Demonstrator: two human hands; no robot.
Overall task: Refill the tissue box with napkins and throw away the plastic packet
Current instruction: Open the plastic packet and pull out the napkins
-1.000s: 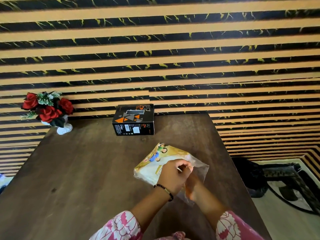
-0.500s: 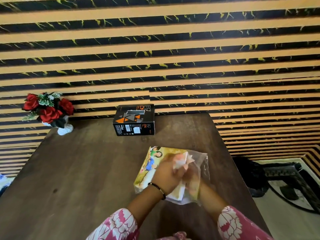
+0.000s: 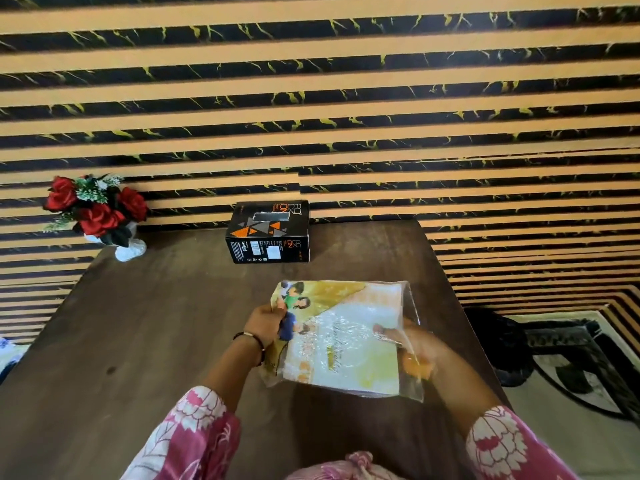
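Both hands hold the plastic packet [image 3: 341, 337] of napkins just above the near part of the dark wooden desk [image 3: 156, 323]: the left hand [image 3: 265, 322] grips its left edge at the printed picture, while the right hand [image 3: 415, 344] grasps the right edge through the clear film (that hand is blurred, so its fingers are hard to make out). The black tissue box [image 3: 268, 232] stands apart from the packet at the far edge of the desk against the striped wall, with a white vase of red roses [image 3: 98, 213] at the far left corner.
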